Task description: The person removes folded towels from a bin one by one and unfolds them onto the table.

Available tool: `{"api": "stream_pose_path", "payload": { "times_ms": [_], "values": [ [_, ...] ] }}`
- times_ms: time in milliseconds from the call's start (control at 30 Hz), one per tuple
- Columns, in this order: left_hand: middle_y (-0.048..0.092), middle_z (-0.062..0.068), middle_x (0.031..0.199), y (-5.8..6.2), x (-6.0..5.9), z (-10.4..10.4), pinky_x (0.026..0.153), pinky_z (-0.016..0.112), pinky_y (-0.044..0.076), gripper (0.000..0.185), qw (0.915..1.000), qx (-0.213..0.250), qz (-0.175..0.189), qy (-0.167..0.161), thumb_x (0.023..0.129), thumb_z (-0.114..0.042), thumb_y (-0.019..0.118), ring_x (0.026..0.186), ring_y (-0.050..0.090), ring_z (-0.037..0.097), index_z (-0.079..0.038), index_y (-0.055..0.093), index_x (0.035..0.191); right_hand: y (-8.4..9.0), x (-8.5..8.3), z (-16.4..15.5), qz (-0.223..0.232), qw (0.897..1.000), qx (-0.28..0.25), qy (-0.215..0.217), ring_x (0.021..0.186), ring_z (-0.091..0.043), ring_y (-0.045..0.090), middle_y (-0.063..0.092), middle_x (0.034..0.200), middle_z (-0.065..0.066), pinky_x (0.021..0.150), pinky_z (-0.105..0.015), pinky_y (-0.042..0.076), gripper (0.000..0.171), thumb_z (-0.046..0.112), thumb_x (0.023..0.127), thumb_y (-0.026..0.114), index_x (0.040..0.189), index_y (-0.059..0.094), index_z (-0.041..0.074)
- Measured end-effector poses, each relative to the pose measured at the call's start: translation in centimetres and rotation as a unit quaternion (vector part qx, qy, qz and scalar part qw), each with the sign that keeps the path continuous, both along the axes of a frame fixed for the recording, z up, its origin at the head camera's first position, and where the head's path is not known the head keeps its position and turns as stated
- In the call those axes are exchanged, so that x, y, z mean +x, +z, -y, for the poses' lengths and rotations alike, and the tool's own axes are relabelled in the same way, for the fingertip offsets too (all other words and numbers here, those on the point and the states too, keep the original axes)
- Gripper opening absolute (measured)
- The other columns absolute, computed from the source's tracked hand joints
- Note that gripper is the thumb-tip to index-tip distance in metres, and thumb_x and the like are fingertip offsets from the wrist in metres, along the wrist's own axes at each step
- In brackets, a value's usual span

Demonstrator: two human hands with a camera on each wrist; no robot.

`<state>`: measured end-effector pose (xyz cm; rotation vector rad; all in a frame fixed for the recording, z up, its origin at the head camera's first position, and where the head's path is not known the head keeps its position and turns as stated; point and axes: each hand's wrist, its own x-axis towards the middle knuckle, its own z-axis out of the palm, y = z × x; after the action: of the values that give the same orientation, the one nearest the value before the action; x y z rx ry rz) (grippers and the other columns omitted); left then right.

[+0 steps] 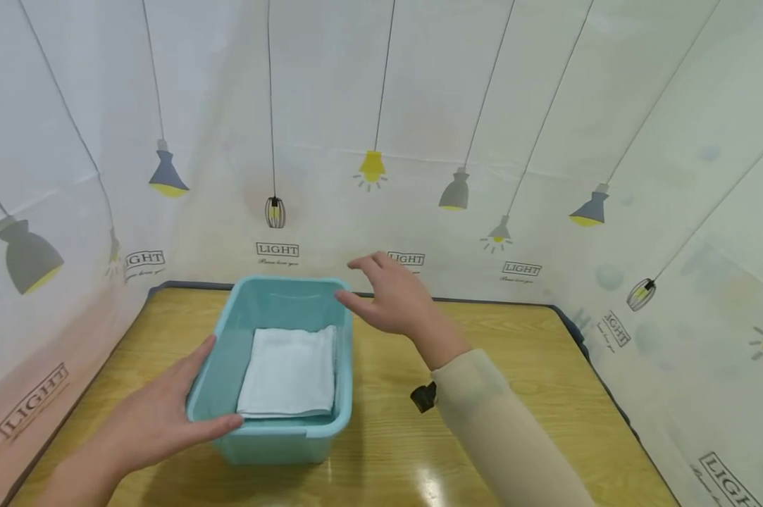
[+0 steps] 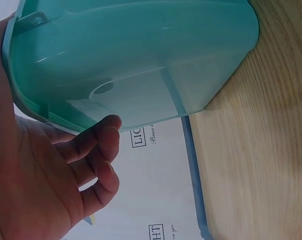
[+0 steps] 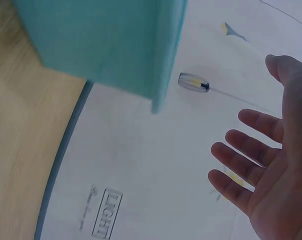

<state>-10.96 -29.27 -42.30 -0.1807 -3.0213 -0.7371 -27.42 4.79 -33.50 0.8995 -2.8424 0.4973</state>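
A teal plastic bin (image 1: pixel 280 447) stands on the wooden table, and a folded white cloth (image 1: pixel 289 373) lies flat on its bottom. My left hand (image 1: pixel 146 415) grips the bin by its near left corner, the thumb over the front rim. In the left wrist view, the other fingers (image 2: pixel 98 145) curl in below the rim along the outer wall. Beyond the bin's far right corner, my right hand (image 1: pixel 390 296) hovers with fingers spread and nothing in it. The right wrist view shows that hand (image 3: pixel 271 165) apart from the bin wall (image 3: pixel 101 45).
The table (image 1: pixel 482 366) has a light wood grain and a dark edging (image 1: pixel 495 303). White sheets (image 1: pixel 330 91) printed with hanging lamps enclose it at the back and both sides. A black strap or band (image 1: pixel 423 397) shows at the right sleeve.
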Motion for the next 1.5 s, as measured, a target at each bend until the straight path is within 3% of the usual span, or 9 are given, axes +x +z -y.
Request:
{"api": "stream_pose_path", "payload": {
  "times_ms": [100,333,567,833,933,1100,1300,1500],
  "values": [
    [0.041,0.027,0.172,0.1,0.1,0.0,0.095,0.071,0.055,0.132,1.0000,0.003,-0.005,0.001,0.085,-0.081,0.077,0.143,0.056,0.053,-0.017,0.009,0.179,0.7,-0.3,2.2,-0.002,1.000,-0.004,0.009,0.137,-0.032,0.064,0.058,0.157,-0.008,0.114,-0.052,0.054,0.065,0.059,0.108,0.059,0.158,0.058,0.018],
    [0.042,0.026,0.171,0.3,-0.1,0.0,0.088,0.066,0.058,0.132,0.9997,0.010,0.022,0.005,0.085,-0.083,0.075,0.134,0.063,0.048,-0.019,0.006,0.179,1.9,-0.9,7.0,0.016,0.999,-0.022,0.021,0.142,-0.027,0.060,0.056,0.159,-0.005,0.119,-0.047,0.051,0.065,0.062,0.108,0.057,0.158,0.056,0.020],
    [0.044,0.023,0.171,0.2,0.0,0.1,0.087,0.063,0.059,0.131,0.9998,0.017,0.004,0.001,0.085,-0.081,0.077,0.129,0.066,0.043,-0.021,0.008,0.179,2.2,-1.4,10.7,0.024,0.999,-0.025,0.019,0.142,-0.025,0.059,0.056,0.160,-0.006,0.119,-0.045,0.051,0.065,0.062,0.109,0.054,0.158,0.056,0.020],
    [0.043,0.024,0.171,0.1,-0.2,0.2,0.085,0.063,0.059,0.131,0.9998,0.017,0.014,0.001,0.085,-0.082,0.076,0.127,0.067,0.042,-0.021,0.006,0.179,0.3,-2.1,13.7,-0.005,0.999,-0.035,-0.017,0.137,-0.025,0.058,0.056,0.156,-0.006,0.120,-0.043,0.051,0.062,0.058,0.109,0.052,0.156,0.055,0.018],
    [0.043,0.024,0.171,0.2,-0.2,0.2,0.083,0.062,0.059,0.132,0.9996,0.014,0.025,0.004,0.085,-0.083,0.075,0.125,0.068,0.041,-0.022,0.005,0.179,-0.7,-2.0,14.4,-0.011,0.999,-0.038,-0.034,0.139,-0.024,0.051,0.050,0.157,-0.006,0.121,-0.043,0.046,0.064,0.060,0.108,0.051,0.157,0.049,0.019],
    [0.043,0.025,0.171,0.3,-0.2,0.1,0.082,0.061,0.060,0.133,0.9990,0.013,0.041,0.007,0.085,-0.085,0.073,0.125,0.068,0.041,-0.021,0.004,0.179,-2.1,-1.7,15.0,-0.011,0.999,-0.010,-0.048,0.143,-0.026,0.037,0.036,0.162,-0.006,0.122,-0.047,0.036,0.069,0.064,0.106,0.043,0.163,0.034,0.026],
    [0.046,0.025,0.169,0.3,-0.2,0.2,0.081,0.059,0.060,0.132,0.9991,0.015,0.038,0.007,0.086,-0.084,0.074,0.122,0.069,0.038,-0.022,0.003,0.179,-3.0,-1.4,15.3,-0.007,0.997,0.037,-0.070,0.145,-0.027,0.038,0.037,0.163,-0.006,0.123,-0.049,0.035,0.073,0.067,0.105,0.039,0.166,0.034,0.027],
    [0.043,0.026,0.171,0.4,-0.2,0.2,0.082,0.060,0.060,0.130,0.9990,0.015,0.043,0.001,0.088,-0.081,0.073,0.123,0.069,0.039,-0.021,0.001,0.179,-4.0,-1.2,15.6,0.011,0.996,0.067,-0.064,0.143,-0.026,0.042,0.041,0.160,-0.006,0.121,-0.048,0.037,0.074,0.072,0.107,0.038,0.165,0.035,0.026]
  ]
}}
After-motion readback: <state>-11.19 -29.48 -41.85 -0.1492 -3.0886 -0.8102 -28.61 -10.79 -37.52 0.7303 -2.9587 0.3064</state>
